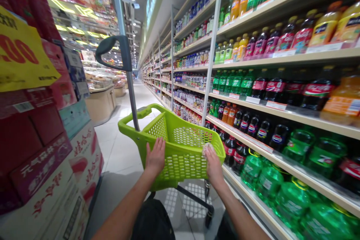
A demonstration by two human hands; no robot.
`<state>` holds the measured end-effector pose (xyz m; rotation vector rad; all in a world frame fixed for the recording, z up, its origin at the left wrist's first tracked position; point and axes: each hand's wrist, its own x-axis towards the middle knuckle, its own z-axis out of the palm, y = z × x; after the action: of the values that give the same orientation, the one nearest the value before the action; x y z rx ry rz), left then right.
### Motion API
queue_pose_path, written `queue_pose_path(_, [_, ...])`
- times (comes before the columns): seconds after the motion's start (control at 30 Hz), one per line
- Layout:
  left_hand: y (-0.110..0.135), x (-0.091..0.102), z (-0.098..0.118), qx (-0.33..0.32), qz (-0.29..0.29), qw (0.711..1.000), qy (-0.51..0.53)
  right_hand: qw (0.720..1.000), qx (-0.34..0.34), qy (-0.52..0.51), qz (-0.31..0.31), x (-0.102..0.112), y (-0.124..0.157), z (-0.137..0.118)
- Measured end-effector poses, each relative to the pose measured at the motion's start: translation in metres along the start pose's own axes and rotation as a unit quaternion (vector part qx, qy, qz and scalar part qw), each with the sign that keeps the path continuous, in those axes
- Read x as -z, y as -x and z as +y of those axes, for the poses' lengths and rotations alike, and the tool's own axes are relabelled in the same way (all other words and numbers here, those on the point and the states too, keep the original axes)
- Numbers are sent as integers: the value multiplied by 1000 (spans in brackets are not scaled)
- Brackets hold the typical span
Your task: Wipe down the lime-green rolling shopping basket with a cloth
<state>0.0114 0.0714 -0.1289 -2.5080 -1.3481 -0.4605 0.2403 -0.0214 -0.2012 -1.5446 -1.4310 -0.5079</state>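
A lime-green shopping basket cart [185, 165] with perforated plastic sides stands in front of me, its basket side facing my knees. My left hand [155, 155] lies against the near side, fingers stretched out and pointing up towards the rim. At the right end of the same side, my right hand [213, 163] presses a crumpled whitish cloth [207, 150] against the plastic near the rim. The fingertips are partly over the cloth. From the cart's left end rises a metal pole [132, 101] with a dark grey loop handle [112, 52].
Shelves [284, 60] of bottled drinks run along the right, close to the cart. Large green bottles [291, 195] fill the bottom shelf. Stacked drink cartons [42, 150] with a yellow price sign [25, 52] stand on the left. A tiled aisle [135, 90] stretches ahead past display counters [99, 105].
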Motion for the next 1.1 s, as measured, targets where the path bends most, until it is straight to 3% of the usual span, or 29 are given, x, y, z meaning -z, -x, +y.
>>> queue_pose_path(0.1, [3, 3, -5, -11, 12, 1000, -4, 999, -27, 13, 26, 2, -1, 9])
queue_pose_path(0.27, [11, 7, -5, -23, 30, 999, -1, 997, 52, -38, -40, -31, -14, -35])
queue_pose_path(0.33, [15, 9, -10, -14, 44, 999, -5, 996, 62, -54, -48, -35, -17, -38])
queue_pose_path(0.5, [25, 10, -25, 6, 85, 996, -15, 999, -16, -38, 20, -30, -19, -21])
queue_pose_path(0.63, [27, 14, -33, 11, 115, 993, 2, 993, 66, -88, -44, -47, -31, -71])
queue_pose_path(0.73, [23, 27, -50, 100, 177, 979, 5, 985, 108, -105, -85, -58, -39, -100])
queue_pose_path(0.83, [15, 40, -73, 168, 171, 971, -1, 992, 63, -81, -75, -54, -37, -81])
queue_pose_path(0.93, [8, 49, -88, 161, 117, 980, -3, 995, 24, -56, -73, -45, -30, -40])
queue_pose_path(1.0, [6, 51, -90, 157, 107, 982, -3, 996, 20, -47, -77, -41, -26, -23])
queue_pose_path(1.1, [9, 51, -85, 147, 107, 983, -4, 997, 14, -44, -64, -41, -22, -18])
